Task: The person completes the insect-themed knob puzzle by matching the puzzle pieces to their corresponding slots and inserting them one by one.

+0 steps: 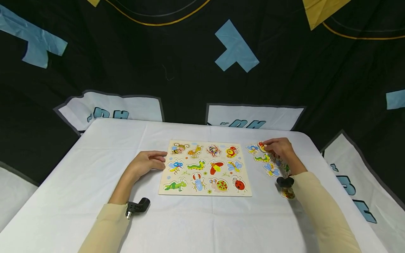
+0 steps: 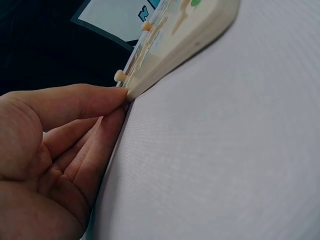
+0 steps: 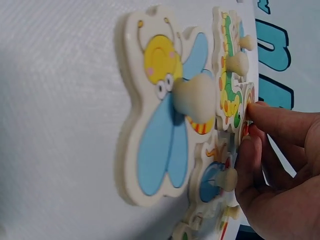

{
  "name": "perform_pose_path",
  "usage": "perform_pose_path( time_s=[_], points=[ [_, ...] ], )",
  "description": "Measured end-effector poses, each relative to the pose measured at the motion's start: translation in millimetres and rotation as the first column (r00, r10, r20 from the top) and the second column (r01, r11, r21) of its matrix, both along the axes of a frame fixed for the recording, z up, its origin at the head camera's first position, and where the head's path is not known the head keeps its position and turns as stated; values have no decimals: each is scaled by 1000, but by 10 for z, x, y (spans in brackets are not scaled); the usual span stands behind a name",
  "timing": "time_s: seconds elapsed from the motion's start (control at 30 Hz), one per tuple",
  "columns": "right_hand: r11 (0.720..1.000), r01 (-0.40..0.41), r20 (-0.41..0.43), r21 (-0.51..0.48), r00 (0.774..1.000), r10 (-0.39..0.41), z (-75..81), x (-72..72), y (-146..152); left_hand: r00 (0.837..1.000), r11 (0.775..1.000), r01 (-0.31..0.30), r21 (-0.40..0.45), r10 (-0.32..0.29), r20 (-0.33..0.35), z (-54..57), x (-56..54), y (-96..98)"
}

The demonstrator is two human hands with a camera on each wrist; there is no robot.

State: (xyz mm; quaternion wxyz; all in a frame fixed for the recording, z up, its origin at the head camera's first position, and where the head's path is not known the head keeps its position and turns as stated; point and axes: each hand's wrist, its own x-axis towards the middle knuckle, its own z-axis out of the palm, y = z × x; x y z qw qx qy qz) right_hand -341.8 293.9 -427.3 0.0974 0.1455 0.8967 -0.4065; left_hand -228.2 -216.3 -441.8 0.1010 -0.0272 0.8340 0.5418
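Seen from the head, a board (image 1: pixel 188 189) lies flat on the white-covered desk (image 1: pixel 177 225), showing twelve creature pictures in three rows of four, a layout neither wrist view takes in whole; the two hands are on opposite sides of it. The left hand (image 1: pixel 143 164) is relaxed, fingertips touching the board's left edge, while the right hand (image 1: pixel 281 147), off to the board's right, pinches one red-and-yellow piece (image 1: pixel 261 146) among the loose ones. At least six loose pieces show there, the held one included, but the hand and forearm cover some, so the full count cannot be told. The left wrist view adds the board's thickness beside the fingertips and two pale knobs near its far side. The right wrist view shows at least four knobs standing up, one on a blue-winged bee piece (image 3: pixel 162 130) nearest the camera, another on a green caterpillar piece (image 3: pixel 227 95); the pinched piece is mostly hidden there
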Motion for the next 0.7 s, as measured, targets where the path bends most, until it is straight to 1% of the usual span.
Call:
perform_pose_path(
  time_s=[0.07, 0.17, 0.27, 0.3, 0.4, 0.47, 0.53, 0.6, 0.63, 0.7],
  points=[
    [1000, 9, -7, -7, 1000, -9, 25, 14, -4, 1000, 1000, 4, -11, -4, -1, -6, -3, 2],
    [999, 28, -12, -24, 1000, -28, 65, 16, -25, 1000, 999, -9, -31, 9, 3, -15, -9, -3],
    [997, 70, -20, -25, 997, -70, 35, -64, -6, 1000, 999, -6, -44, 6, -2, -15, -11, -12],
    [996, 81, -28, -24, 996, -82, 0, -111, 16, 1000, 999, -10, -45, 10, 0, -19, -15, -11],
    [995, 98, -53, 2, 994, -98, -200, -319, 146, 1000, 999, -3, -50, 3, -5, -24, -18, -14],
    [995, 97, -69, 15, 993, -96, -336, -441, 229, 1000, 999, -7, -45, 7, -3, -34, -25, -12],
    [997, 64, -78, 31, 995, -61, -425, -512, 293, 1000, 999, -3, -42, 3, -4, -41, -28, -13],
    [999, 42, -84, 31, 996, -40, -412, -499, 276, 1000, 999, -5, -38, 5, -1, -45, -30, -6],
    [999, 40, -84, 28, 996, -38, -363, -454, 239, 1000, 999, -6, -38, 6, 1, -44, -28, -2],
    [1000, 14, -70, 23, 997, -12, -215, -319, 137, 1000, 999, -2, -46, 2, 1, -38, -22, 4]
  ],
)
